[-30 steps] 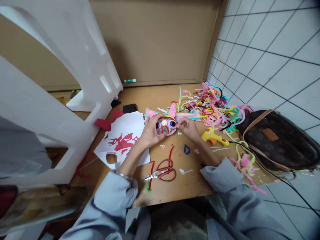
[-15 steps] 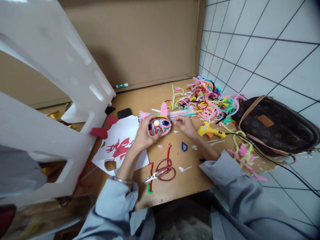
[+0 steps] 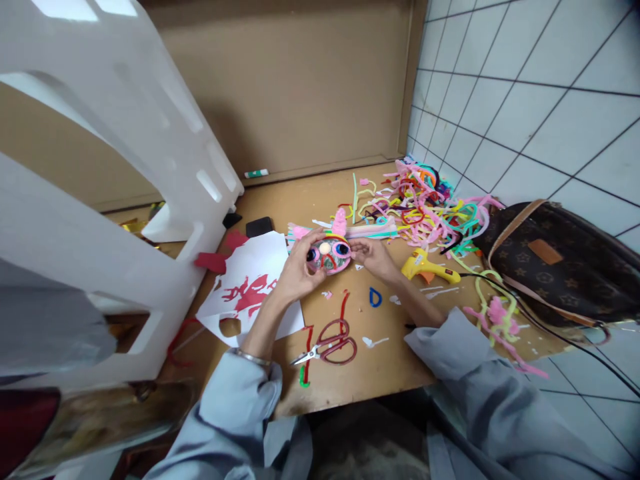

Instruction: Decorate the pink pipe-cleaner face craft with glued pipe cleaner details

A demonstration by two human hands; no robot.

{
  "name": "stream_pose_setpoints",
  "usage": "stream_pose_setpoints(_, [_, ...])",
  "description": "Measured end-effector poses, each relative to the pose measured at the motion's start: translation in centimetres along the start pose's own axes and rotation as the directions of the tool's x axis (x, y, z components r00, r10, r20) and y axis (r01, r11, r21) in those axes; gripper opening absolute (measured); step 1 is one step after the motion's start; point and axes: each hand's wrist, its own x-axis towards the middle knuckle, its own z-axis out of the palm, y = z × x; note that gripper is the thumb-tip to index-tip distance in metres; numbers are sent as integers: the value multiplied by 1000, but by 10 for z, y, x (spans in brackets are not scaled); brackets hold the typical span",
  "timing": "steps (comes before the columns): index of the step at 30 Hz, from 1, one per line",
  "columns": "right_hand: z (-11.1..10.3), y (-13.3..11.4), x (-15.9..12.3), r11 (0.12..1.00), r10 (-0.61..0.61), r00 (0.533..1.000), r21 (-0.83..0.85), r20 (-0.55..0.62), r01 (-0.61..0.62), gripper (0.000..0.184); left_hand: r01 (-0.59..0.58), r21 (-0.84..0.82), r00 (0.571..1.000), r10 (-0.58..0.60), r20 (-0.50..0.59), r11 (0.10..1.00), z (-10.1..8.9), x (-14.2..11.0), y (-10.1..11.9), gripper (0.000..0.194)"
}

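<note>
A round face-shaped craft [image 3: 327, 261] trimmed with pipe cleaners, with blue-and-black eyes, a pale ball nose, a red mouth and a pink tuft on top, is held over the table. My left hand [image 3: 299, 267] grips it by its left side, fingers on the upper edge and thumb low on the front. At the craft's right edge, my right hand [image 3: 375, 259] has its fingertips pinched together; anything between them is too small to make out. Below lie red-handled scissors [image 3: 336, 342] and red pipe cleaner pieces [image 3: 344, 305]. A blue pipe cleaner loop [image 3: 375, 297] lies to the right.
A yellow glue gun [image 3: 430, 268] with a black cord lies right of my hands. Behind it are a tangled pipe cleaner heap [image 3: 425, 207] and a brown bag [image 3: 560, 260] by the tiled wall. White paper [image 3: 215, 310] with red cutouts lies left, beside a white plastic panel [image 3: 185, 167].
My right hand has come in against the craft's right edge; a small gap showed there before. The left hand keeps its grip. The whole view has shifted slightly.
</note>
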Motion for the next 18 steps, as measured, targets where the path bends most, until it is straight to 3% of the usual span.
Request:
stream_pose_setpoints(5, [-1,5,1,1000,-16,1000,23,8,16,22,-60,-12,997,59,-55,998,-1,0,-1,56])
stream_pose_setpoints(7, [-1,6,1,1000,-15,1000,18,3,15,24,-41,-58,986,31,-166,997,-3,0,0,44])
stream_pose_setpoints(9, [-1,8,1,1000,-13,1000,13,-4,13,27,38,-171,912,-104,-397,985,-7,1,-3,28])
stream_pose_setpoints(11, [-1,8,1,1000,-8,1000,6,-10,8,29,169,-359,747,-357,-560,918,-11,2,-9,31])
stream_pose_setpoints(12, [-2,7,1,1000,-5,1000,0,-10,5,30,258,-454,686,-493,-535,853,-14,2,-13,39])
stream_pose_setpoints(13, [-2,6,0,1000,-1,1000,-5,-8,1,31,356,-516,661,-600,-450,779,-15,2,-17,46])
stream_pose_setpoints(16, [-4,1,-1,1000,10,1000,-21,1,-10,32,592,-528,658,-743,-118,608,-15,1,-28,63])
stream_pose_setpoints(18, [-5,-3,-2,999,19,1000,-30,3,-19,33,645,-534,666,-744,44,546,-11,0,-33,68])
